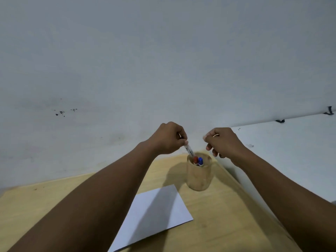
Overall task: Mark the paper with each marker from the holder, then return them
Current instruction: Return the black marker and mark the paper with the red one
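A round wooden holder (199,176) stands on the wooden table near its right edge. Inside it stand a red-capped marker (195,160) and a blue-capped marker (200,161). My left hand (170,138) hovers just above and left of the holder, shut on a white-barrelled marker (189,150) whose lower end dips into the holder's mouth. My right hand (223,140) hangs above the holder's right rim, fingers loosely curled, nothing visible in it. A white sheet of paper (156,215) lies flat in front of the holder, partly under my left forearm.
The wooden table (218,224) meets a pale wall (163,70) right behind the holder. A white surface (291,151) adjoins the table's right edge, with small dark marks at its far end.
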A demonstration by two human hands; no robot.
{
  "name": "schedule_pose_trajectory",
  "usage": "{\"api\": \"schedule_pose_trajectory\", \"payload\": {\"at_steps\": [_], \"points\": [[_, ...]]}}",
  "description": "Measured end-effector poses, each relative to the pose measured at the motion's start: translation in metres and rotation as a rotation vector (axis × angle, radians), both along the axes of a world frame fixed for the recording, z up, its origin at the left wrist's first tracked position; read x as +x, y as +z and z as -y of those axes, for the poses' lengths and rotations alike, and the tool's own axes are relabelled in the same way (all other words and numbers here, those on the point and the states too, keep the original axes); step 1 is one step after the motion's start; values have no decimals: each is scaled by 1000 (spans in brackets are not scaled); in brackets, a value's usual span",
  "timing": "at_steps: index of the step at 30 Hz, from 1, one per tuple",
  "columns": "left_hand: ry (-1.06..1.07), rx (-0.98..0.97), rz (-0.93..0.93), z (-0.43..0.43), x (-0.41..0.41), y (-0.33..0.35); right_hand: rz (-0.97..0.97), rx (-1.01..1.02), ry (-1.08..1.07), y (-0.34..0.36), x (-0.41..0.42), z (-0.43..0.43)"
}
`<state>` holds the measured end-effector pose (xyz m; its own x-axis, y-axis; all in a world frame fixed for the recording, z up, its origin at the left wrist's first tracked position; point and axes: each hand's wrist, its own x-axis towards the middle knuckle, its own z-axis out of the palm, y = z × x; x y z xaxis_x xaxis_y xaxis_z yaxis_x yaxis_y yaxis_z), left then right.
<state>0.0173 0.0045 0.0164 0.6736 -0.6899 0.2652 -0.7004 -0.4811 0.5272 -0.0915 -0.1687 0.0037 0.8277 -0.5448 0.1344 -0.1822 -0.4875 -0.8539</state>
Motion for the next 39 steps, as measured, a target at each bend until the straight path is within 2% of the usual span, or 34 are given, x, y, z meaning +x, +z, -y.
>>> {"api": "schedule_pose_trajectory", "payload": {"at_steps": [3,5,12,15,17,22,27,29,33,36,39], "points": [[-36,203,9,13,-5,-9,-26,6,7,-12,-1,4],[-43,267,25,16,-9,-13,-43,12,13,-19,0,5],[-127,302,-2,23,-22,-20,-26,88,12,-31,-1,3],[-98,265,82,26,-23,-25,14,138,-3,-31,-4,3],[-78,192,116,26,-25,-23,49,180,-30,-27,-7,4],[29,-143,77,12,-23,16,126,408,-28,-2,-14,-2],[95,-473,-112,-32,-16,59,12,768,272,17,-5,-54],[90,-532,-203,-53,-15,63,26,964,374,13,5,-85],[144,-530,-265,-103,-18,34,219,1304,348,-9,31,-142],[247,-617,-354,-152,-21,-6,259,1335,340,-25,45,-179],[338,-746,-521,-191,-28,-45,251,1195,394,-41,51,-212]]}}
